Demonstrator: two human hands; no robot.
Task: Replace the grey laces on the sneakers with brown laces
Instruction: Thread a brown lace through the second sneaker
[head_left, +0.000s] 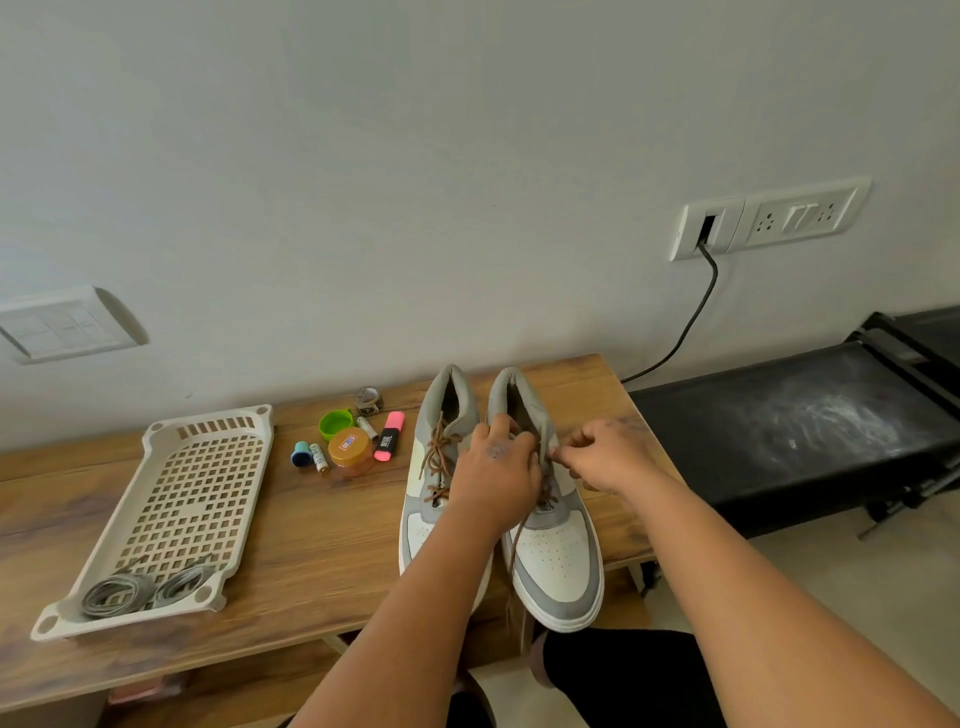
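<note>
Two hands at the right sneaker (556, 561): left hand (496, 478) curled, grip on its brown lace (519, 540) and tongue; right hand (605, 457) pinches lace at the eyelets. Wooden worktop (311, 530) carries, left to right: perforated tray (182, 493) holding grey laces (119, 592); left sneaker (434, 467), brown-laced. Grey wall, socket panel (769, 218).

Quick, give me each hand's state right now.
Left hand: fingers curled over the right sneaker, gripping its upper.
Right hand: pinching the brown lace at the eyelets.
</note>
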